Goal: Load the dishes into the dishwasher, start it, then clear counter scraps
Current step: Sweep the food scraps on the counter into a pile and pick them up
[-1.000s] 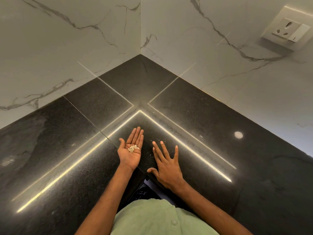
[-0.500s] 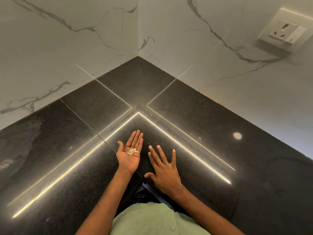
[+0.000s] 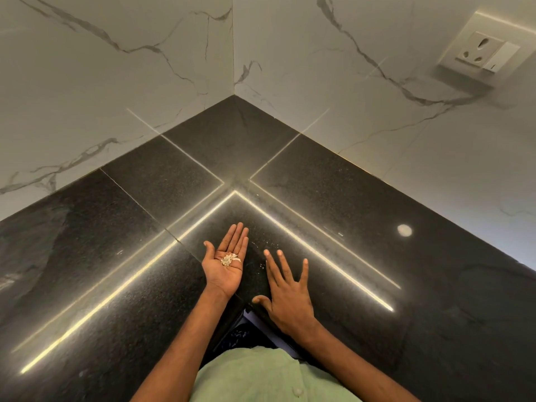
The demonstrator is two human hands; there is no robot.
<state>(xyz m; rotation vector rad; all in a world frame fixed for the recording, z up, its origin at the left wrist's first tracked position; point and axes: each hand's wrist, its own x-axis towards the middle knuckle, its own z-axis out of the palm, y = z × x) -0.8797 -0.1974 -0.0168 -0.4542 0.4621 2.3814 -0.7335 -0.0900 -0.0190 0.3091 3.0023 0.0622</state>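
Observation:
My left hand [image 3: 224, 264] lies palm up just above the black granite counter [image 3: 139, 280], fingers straight. A small pile of pale scraps [image 3: 229, 259] rests in its palm. My right hand [image 3: 288, 297] is palm down on the counter just to the right, fingers spread, holding nothing. A few tiny pale crumbs [image 3: 262, 265] speckle the counter between the two hands. No dishes or dishwasher are in view.
White marble-look walls meet in a corner [image 3: 233, 94] behind the counter. A wall socket [image 3: 487, 52] sits at the upper right. Bright light-strip reflections [image 3: 313, 250] cross the glossy counter. The counter's inner front edge [image 3: 243, 307] is at my waist.
My right hand has slid back toward me along the counter, its fingertips now lower beside the left palm. The left hand with the scraps has stayed nearly still.

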